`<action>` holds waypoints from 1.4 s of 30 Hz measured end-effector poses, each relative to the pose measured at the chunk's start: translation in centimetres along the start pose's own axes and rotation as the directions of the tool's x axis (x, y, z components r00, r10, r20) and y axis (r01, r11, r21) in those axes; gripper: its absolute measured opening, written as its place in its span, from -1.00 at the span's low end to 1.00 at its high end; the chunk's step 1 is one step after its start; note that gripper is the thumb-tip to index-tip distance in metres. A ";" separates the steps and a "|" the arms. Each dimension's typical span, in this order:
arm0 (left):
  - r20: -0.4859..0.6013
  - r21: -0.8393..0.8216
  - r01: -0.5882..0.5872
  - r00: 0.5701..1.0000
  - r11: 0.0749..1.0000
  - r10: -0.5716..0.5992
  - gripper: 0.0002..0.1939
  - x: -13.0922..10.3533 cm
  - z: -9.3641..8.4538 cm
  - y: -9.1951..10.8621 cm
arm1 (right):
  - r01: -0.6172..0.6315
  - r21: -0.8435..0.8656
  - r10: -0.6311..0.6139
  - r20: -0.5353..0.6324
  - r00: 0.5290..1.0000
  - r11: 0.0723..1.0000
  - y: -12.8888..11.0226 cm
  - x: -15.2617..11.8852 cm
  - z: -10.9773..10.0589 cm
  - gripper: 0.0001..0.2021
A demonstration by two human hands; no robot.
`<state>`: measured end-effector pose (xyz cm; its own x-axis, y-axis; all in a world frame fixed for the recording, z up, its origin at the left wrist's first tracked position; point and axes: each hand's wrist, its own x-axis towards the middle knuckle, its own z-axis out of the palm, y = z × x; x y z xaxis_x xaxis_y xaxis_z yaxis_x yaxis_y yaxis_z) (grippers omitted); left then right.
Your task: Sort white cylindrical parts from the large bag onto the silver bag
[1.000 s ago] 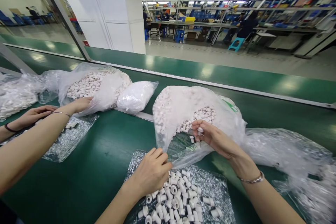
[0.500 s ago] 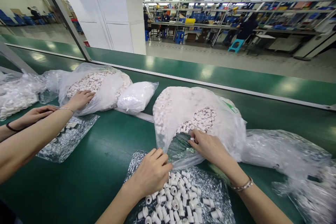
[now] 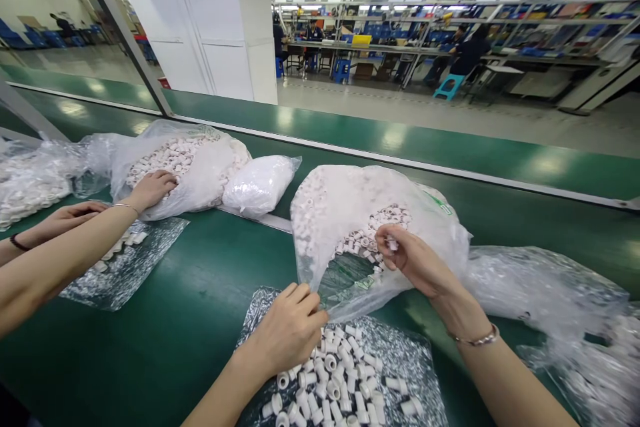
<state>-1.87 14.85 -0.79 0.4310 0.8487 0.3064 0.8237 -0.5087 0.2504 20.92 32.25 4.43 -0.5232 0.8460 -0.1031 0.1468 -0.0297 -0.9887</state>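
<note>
A large clear plastic bag [image 3: 325, 207] of small white tubular plastic fittings [image 3: 355, 240] lies open in front of me. My left hand [image 3: 290, 323] is closed on the near edge of the bag's mouth. At the opening, my right hand [image 3: 410, 257] is raised over the fittings, its fingers curled around at least one small white fitting [image 3: 393, 244]. Below my left hand, a crinkled clear plastic sheet or bag [image 3: 420, 353] carries a spread of loose white fittings [image 3: 345, 380].
A co-worker's hands [image 3: 155, 190] work at another bag of fittings [image 3: 210, 173] on the left, above a second crinkled sheet [image 3: 130, 280]. Between the two big bags lies a packed white bag [image 3: 263, 183]. More plastic bags [image 3: 540, 280] lie right, on the green work surface [image 3: 200, 347].
My right hand has lifted and turned palm inward, bringing fittings up from the bag's opening. My left hand stays at the bag edge. The co-worker's reaching hand has shifted slightly.
</note>
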 end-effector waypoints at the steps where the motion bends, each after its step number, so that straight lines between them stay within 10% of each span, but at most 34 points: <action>1: 0.001 0.001 0.001 1.000 1.000 -0.001 -0.87 0.0 0.0 0.0 | 0.037 -0.162 -0.042 -0.025 0.999 0.986 0.4 0.1 0.1 -0.70; 5: 0.004 0.012 -0.001 1.000 1.000 0.000 -0.87 0.1 0.1 0.0 | 0.115 -0.798 -0.208 -0.013 0.978 0.592 2.6 0.3 1.3 -0.80; 9: 0.014 0.014 0.002 1.000 1.000 -0.002 -0.86 0.1 0.0 0.0 | 0.101 -0.963 -0.219 0.045 0.975 0.248 3.9 0.5 2.2 -0.76; 14: 0.019 0.010 0.008 1.000 1.000 -0.008 -0.87 0.0 -0.1 0.0 | 0.089 -0.870 -0.193 -0.008 0.981 0.485 2.2 -0.1 1.7 -0.74; 18: 0.025 0.009 0.011 1.000 1.000 -0.011 -0.88 0.1 -0.1 0.0 | 0.185 -0.714 0.022 0.271 0.962 0.676 -1.8 -3.2 2.0 -0.73; 23: 0.030 0.013 0.016 0.999 1.000 -0.016 -0.90 0.1 -0.1 0.0 | 0.451 -0.655 0.138 0.645 0.752 0.606 -3.9 -7.5 5.6 -0.81; 26: 0.028 0.011 0.016 0.999 1.000 -0.016 -0.89 0.1 -0.2 0.0 | 0.537 -0.662 0.133 0.685 0.716 0.523 -2.8 -8.7 7.5 -0.85; 33: 0.035 0.028 0.016 0.999 0.999 -0.017 -0.89 0.1 -0.4 0.1 | 0.465 -0.642 0.100 0.644 0.758 0.609 -3.8 -9.1 6.2 -0.76; 36: 0.022 0.032 0.015 1.000 0.999 -0.016 -0.89 0.1 -0.2 0.0 | 0.354 -0.687 0.048 0.493 0.869 0.634 -4.1 -6.9 4.8 -0.84; 39: 0.014 0.023 0.006 1.000 1.000 -0.006 -0.89 0.2 -0.2 0.0 | 0.251 -0.838 -0.113 0.224 0.968 0.484 -1.7 -3.3 3.8 -0.83; 42: 0.010 0.024 0.009 1.000 1.000 -0.009 -0.89 0.2 -0.3 0.0 | 0.256 -0.912 -0.228 0.188 0.955 0.322 1.5 0.0 3.4 -0.82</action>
<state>-1.89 14.99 -0.40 0.4271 0.8547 0.2951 0.8362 -0.4975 0.2309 18.29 30.38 2.62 -0.6912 0.7147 0.1070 0.6782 0.6927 -0.2453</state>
